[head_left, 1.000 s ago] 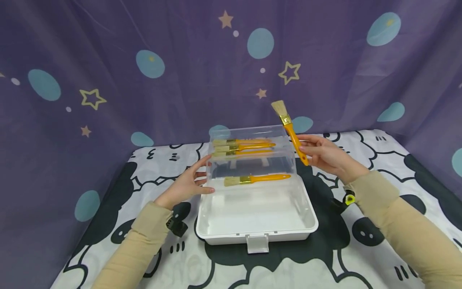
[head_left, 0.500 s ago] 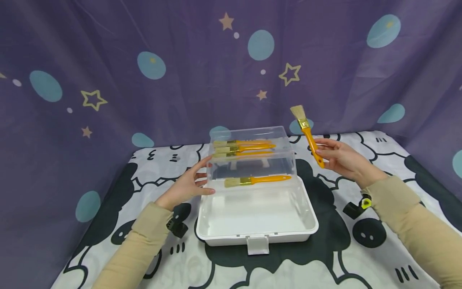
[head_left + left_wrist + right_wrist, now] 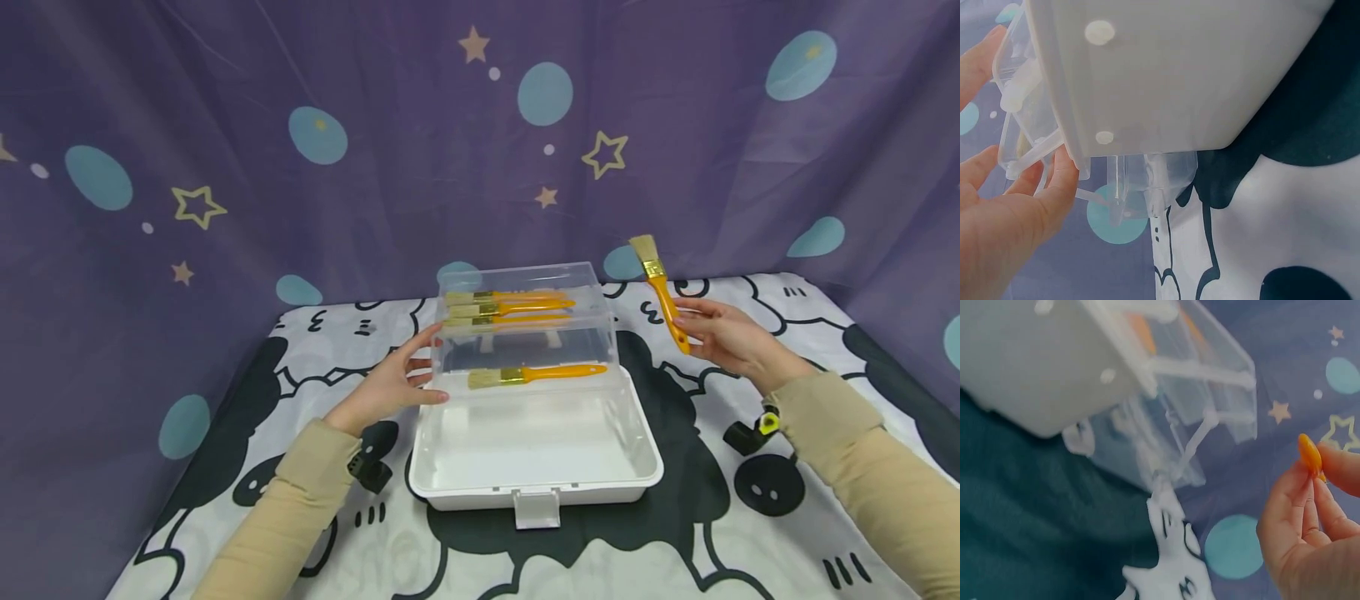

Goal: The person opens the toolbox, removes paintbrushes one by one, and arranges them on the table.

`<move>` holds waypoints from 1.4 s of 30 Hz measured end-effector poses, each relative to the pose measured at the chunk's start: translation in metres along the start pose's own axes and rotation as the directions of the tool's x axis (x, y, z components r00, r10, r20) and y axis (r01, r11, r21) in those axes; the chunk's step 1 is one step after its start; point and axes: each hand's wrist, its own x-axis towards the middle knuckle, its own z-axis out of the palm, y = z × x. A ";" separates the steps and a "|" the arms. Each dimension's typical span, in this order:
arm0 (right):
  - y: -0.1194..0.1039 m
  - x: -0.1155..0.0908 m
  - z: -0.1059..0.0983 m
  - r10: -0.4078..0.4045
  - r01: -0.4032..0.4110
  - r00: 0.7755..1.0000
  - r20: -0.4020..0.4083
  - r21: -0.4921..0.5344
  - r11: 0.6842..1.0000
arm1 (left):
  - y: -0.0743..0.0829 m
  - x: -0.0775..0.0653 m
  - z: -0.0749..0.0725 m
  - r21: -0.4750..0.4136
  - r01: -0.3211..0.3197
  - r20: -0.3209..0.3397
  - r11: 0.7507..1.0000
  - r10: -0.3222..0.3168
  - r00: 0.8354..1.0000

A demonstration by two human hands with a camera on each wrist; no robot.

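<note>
My right hand pinches a paintbrush by its orange handle, bristles up and tilted left, to the right of a white box. In the right wrist view only the handle's end shows between thumb and fingers. My left hand grips the left end of the clear fold-out trays at the box's back, its thumb reaching over the front. In the left wrist view, fingers bend at the tray's link arm. Three brushes lie in the upper tray; another paintbrush lies in the lower one.
The box has a clear latch hanging at its front. A sheep-patterned cloth covers the table, and a purple curtain with stars and ovals rises behind it. Black wrist cameras sit at both cuffs.
My right hand has carried the paintbrush to the right and slightly down, away from the trays. The left hand, the box and the other brushes have stayed in place.
</note>
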 end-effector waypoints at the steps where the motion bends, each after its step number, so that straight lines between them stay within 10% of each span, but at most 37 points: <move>1: 0.002 0.001 -0.003 0.007 -0.007 1.000 -0.010 -0.005 1.000 | 0.000 0.000 0.000 -0.002 0.002 0.001 1.000 -0.002 1.000; 42: 0.053 0.037 -0.012 0.204 -0.284 0.948 -0.245 -0.357 0.890 | 0.001 -0.001 0.001 -0.009 0.018 0.000 1.000 -0.018 1.000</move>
